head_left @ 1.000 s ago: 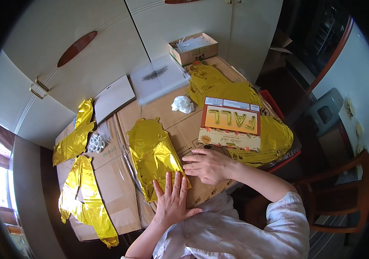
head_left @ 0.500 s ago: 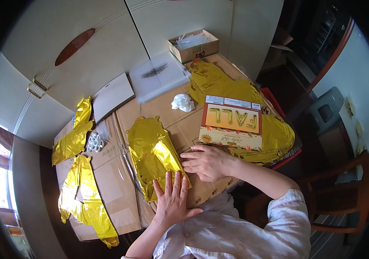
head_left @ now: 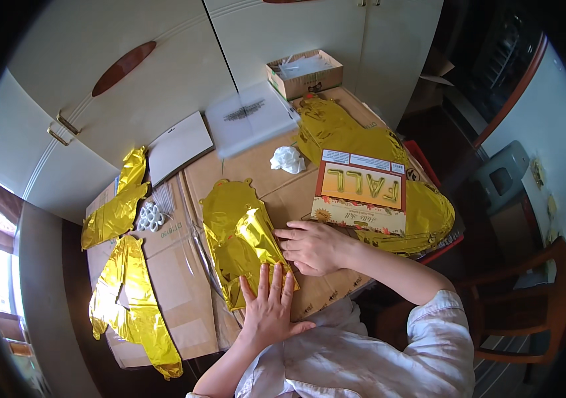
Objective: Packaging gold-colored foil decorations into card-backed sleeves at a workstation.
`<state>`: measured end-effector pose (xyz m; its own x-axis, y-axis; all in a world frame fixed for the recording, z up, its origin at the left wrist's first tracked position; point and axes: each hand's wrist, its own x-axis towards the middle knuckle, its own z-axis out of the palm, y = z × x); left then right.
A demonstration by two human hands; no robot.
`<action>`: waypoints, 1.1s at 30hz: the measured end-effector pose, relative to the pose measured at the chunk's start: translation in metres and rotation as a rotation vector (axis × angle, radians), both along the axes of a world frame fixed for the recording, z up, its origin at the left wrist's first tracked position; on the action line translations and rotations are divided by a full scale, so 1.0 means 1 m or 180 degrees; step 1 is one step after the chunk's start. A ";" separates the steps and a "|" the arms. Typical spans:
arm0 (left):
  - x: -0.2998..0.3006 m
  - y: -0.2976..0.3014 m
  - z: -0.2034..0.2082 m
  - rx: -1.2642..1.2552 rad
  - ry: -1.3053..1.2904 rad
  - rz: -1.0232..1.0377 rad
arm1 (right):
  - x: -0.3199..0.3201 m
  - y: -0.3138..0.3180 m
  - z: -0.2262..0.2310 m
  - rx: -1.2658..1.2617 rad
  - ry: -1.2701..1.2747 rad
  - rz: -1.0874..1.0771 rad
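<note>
A flat gold foil balloon (head_left: 233, 232) lies on the cardboard-covered table (head_left: 183, 278) in front of me, partly folded over itself. My left hand (head_left: 268, 305) lies flat with fingers spread on the balloon's near end. My right hand (head_left: 313, 247) presses its fingertips on the folded right edge of the same balloon. Just beyond my right hand lies an orange and brown package card (head_left: 361, 199) with gold letters, resting on more gold foil (head_left: 376, 146).
Two more gold foil balloons (head_left: 127, 292) lie at the table's left. A crumpled white wad (head_left: 287, 159), a bundle of white straws (head_left: 150, 213), flat white sheets (head_left: 250, 116) and an open cardboard box (head_left: 304, 71) sit farther back. A wooden chair (head_left: 528, 298) stands at the right.
My right hand has slid left onto the balloon's folded edge, and the foil is folded over more. My left hand stays flat on the near end.
</note>
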<state>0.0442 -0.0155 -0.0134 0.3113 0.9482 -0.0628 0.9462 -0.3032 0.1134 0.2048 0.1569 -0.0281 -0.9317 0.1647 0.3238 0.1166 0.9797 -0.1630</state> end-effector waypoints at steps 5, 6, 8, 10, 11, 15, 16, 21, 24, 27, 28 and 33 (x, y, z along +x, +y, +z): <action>-0.001 -0.001 -0.002 -0.0023 -0.0046 0.0007 | 0.006 0.003 0.003 -0.0090 -0.0084 -0.0081; -0.001 -0.001 -0.002 -0.0014 -0.0040 0.0001 | 0.008 0.004 0.004 -0.0077 -0.0124 -0.0106; -0.001 -0.001 -0.002 -0.0009 -0.0042 -0.0002 | 0.010 0.003 0.005 -0.0072 -0.0157 -0.0143; -0.001 0.000 -0.001 -0.0005 -0.0040 0.0009 | 0.009 0.003 0.006 -0.0055 -0.0101 -0.0165; -0.001 0.000 -0.001 -0.0001 -0.0026 0.0010 | 0.008 0.003 0.006 -0.0047 -0.0036 -0.0173; 0.000 0.000 -0.001 0.0001 -0.0004 0.0011 | -0.006 0.006 0.003 0.0112 0.0036 -0.0157; -0.001 0.000 0.000 -0.0012 -0.0001 0.0016 | -0.009 0.007 0.002 0.0129 0.0062 -0.0181; -0.001 0.000 -0.002 -0.0039 -0.0060 0.0023 | -0.005 0.012 -0.002 0.0084 0.0287 -0.0345; -0.001 0.001 0.000 -0.0055 -0.0058 0.0011 | -0.002 0.013 0.001 0.0124 0.0305 -0.0410; -0.001 0.001 0.000 -0.0058 -0.0018 0.0003 | -0.008 0.015 0.003 0.0152 0.0279 -0.0350; -0.001 0.001 0.000 -0.0059 -0.0007 -0.0003 | -0.012 0.016 0.003 0.0161 0.0201 -0.0325; -0.002 0.001 -0.001 -0.0020 -0.0088 0.0004 | -0.023 0.022 0.006 0.0116 -0.0027 -0.0511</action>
